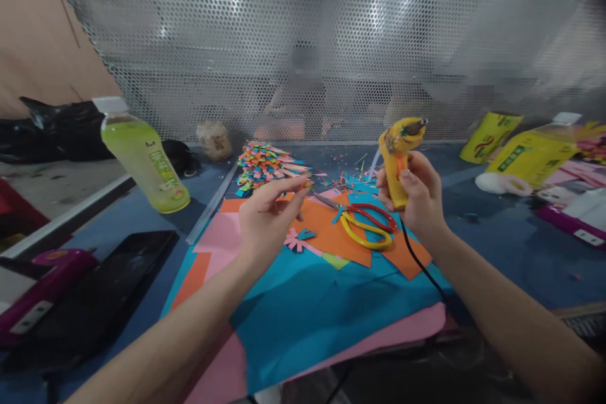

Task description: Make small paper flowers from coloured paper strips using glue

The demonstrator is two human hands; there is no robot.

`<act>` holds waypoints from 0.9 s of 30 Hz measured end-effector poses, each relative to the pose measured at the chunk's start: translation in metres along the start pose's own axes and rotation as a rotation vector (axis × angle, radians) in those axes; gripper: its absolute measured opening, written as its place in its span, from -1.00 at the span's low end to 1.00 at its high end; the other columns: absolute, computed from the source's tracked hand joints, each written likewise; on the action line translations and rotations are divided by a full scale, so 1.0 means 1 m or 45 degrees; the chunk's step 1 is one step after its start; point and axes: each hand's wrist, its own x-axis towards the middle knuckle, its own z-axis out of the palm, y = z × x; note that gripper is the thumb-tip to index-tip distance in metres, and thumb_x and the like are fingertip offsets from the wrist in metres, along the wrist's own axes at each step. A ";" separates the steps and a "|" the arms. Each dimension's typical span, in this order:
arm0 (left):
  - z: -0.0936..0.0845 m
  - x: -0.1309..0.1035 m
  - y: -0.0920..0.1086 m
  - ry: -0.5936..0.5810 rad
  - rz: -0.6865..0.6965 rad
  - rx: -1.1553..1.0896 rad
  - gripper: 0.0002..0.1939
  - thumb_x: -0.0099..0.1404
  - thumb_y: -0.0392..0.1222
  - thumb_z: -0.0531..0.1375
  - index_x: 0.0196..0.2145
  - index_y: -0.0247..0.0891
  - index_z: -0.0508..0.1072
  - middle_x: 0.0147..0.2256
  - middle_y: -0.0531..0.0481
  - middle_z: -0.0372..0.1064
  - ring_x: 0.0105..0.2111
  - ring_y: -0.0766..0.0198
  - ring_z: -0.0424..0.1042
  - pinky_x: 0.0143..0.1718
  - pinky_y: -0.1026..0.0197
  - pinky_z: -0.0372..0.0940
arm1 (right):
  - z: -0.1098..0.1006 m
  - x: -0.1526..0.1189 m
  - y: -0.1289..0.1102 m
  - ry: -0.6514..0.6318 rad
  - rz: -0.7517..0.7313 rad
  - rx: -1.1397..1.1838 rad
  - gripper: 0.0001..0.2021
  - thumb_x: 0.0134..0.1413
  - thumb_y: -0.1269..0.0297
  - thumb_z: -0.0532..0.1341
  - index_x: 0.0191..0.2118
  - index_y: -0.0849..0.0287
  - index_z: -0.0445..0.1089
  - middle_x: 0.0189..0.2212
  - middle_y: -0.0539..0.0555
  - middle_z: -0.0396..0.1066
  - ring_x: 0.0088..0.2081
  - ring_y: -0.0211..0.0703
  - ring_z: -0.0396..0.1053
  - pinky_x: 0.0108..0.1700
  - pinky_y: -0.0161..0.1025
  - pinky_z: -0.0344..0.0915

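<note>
Lying nearest: blue paper (331, 315), below the fingers.
Left hand (267, 221): fingers pinched narrow on an orange-yellow piece (307, 185), too small to identify.
Scissors (341, 207): open-looped red and yellow handles, between both hands' fingers.
Right hand (421, 189): fingers wrapped round an upright yellow hot glue gun (394, 170).
Fringed paper pile (262, 167): on the counter (497, 252), just beyond the left fingers.
Perforated panel (227, 31): behind.

Camera, one, worn on my head: set above and behind my left hand (267, 221) and right hand (419, 196), facing forward and down. Range: close, hands within arm's reach. Coverage: wide, from my left forearm (189, 322) and right forearm (511, 303), nearest, across the blue tabletop (497, 252), to the upright perforated metal panel (265, 31), farthest, roughly head-on.
</note>
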 end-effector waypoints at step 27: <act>0.135 0.084 -0.095 -0.707 0.081 0.674 -0.68 0.19 -0.11 -0.01 -0.51 -0.30 0.45 -0.58 0.01 0.39 -0.56 0.33 0.33 -0.47 0.32 0.18 | -0.065 0.044 0.024 0.089 -0.228 -0.077 -0.74 -0.03 0.00 0.06 -0.37 0.05 0.04 -0.58 -0.13 0.10 -0.70 -0.43 0.04 -0.66 -0.37 0.04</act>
